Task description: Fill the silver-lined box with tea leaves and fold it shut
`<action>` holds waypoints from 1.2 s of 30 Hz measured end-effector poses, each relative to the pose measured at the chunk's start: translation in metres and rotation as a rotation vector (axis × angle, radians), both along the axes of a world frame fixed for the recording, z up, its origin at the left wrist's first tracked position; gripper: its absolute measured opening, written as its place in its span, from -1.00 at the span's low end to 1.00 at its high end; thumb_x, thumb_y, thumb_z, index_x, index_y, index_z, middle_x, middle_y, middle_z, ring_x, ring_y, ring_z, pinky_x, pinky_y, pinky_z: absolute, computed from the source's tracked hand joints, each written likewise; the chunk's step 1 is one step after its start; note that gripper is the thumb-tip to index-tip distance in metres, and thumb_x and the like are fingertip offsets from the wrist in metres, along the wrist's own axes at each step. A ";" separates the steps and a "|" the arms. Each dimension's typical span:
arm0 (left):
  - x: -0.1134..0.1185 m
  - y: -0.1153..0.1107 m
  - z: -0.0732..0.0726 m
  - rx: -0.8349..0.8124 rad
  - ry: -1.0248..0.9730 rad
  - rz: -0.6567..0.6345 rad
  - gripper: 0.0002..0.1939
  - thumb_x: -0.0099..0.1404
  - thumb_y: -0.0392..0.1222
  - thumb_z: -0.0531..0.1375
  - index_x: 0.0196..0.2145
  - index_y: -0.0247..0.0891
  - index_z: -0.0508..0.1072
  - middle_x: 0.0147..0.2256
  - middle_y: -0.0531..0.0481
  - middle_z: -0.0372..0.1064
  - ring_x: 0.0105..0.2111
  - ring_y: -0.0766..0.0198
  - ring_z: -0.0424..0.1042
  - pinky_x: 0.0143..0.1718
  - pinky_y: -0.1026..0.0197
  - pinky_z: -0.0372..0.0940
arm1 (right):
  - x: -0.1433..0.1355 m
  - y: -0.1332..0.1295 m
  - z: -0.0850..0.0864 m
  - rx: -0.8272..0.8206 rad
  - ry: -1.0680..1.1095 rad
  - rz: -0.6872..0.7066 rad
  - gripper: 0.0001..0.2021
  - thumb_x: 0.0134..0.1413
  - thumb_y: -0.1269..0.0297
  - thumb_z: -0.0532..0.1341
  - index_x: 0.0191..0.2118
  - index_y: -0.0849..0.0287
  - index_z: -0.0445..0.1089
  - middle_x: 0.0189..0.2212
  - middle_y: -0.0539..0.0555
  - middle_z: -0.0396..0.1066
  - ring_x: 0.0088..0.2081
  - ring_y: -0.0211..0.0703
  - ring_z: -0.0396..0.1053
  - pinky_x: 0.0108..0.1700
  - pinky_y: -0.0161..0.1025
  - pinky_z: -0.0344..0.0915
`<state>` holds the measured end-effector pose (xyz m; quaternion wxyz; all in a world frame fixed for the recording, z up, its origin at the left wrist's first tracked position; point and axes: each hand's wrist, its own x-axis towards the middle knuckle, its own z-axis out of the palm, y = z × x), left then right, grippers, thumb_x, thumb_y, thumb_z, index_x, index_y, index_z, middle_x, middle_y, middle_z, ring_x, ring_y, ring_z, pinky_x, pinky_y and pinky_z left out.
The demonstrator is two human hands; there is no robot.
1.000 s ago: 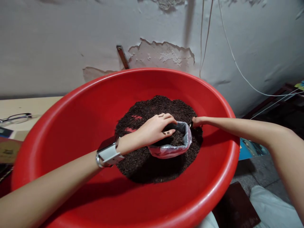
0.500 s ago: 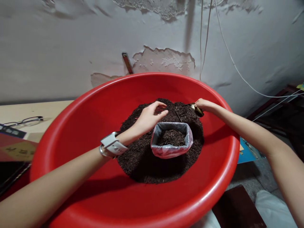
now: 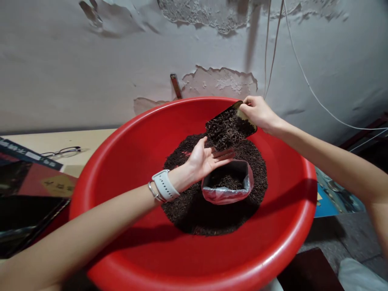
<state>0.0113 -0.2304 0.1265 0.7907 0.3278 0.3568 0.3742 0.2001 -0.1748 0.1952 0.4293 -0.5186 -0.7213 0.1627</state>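
A big red basin point(image 3: 127, 161) holds a heap of dark loose tea leaves point(image 3: 197, 214). In the heap stands a small clear plastic bag point(image 3: 226, 194), open at the top and partly filled with the leaves. My right hand point(image 3: 257, 113) holds a metal scoop point(image 3: 230, 128) heaped with leaves, tilted above the bag. My left hand point(image 3: 206, 159), palm up with fingers spread, hovers under the scoop's lower edge, just over the bag's mouth. A white watch sits on that wrist.
A peeling wall stands right behind the basin, with white cables point(image 3: 300, 68) hanging at the right. Glasses point(image 3: 62, 152) lie on a beige table at the left, beside dark printed packages point(image 3: 27, 178). A dark box point(image 3: 306, 270) sits at the lower right.
My right hand has lifted the scoop, now full of leaves, from the far side of the heap to above the bag. My left hand left the bag's rim and turned palm up under the scoop.
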 end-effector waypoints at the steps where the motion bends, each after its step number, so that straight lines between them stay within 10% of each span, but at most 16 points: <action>1: 0.001 -0.001 -0.001 0.003 0.014 0.013 -0.43 0.32 0.09 -0.15 -0.01 -0.41 0.33 -0.09 -0.33 0.44 -0.05 0.05 0.43 0.02 0.02 0.32 | -0.006 -0.006 0.001 0.069 -0.044 -0.016 -0.90 0.00 0.37 0.11 -0.49 0.20 0.20 -0.59 0.02 0.19 -0.47 -0.28 0.15 -0.39 -0.27 0.20; 19: -0.001 -0.004 -0.005 0.486 0.454 -0.050 -0.77 0.16 -0.18 0.10 -0.28 -0.28 0.50 -0.32 -0.06 0.53 -0.29 0.17 0.47 -0.32 0.20 0.36 | 0.013 -0.107 -0.024 0.440 -0.373 -0.137 -0.92 0.14 0.26 0.04 -0.31 0.11 0.21 -0.53 0.03 0.26 -0.47 -0.18 0.27 -0.38 -0.24 0.18; 26: -0.005 -0.012 0.002 1.291 0.977 -0.388 -0.72 0.15 -0.23 0.18 -0.15 -0.20 0.51 -0.16 -0.06 0.50 -0.17 0.13 0.46 -0.10 0.16 0.28 | 0.042 -0.061 -0.031 0.382 -0.394 -0.258 -0.89 0.11 0.32 0.03 -0.29 0.15 0.27 -0.53 0.03 0.29 -0.48 -0.19 0.26 -0.36 -0.23 0.17; 36: -0.010 -0.023 0.008 1.712 1.288 -0.525 -0.69 0.23 -0.14 0.19 -0.06 -0.14 0.48 0.14 -0.15 0.25 0.15 -0.10 0.15 0.08 -0.18 0.08 | 0.025 0.031 -0.066 -0.223 -1.171 -0.131 -0.63 0.20 0.40 -0.07 0.06 0.40 0.25 -0.12 0.47 0.38 -0.05 0.19 0.36 -0.14 -0.07 0.21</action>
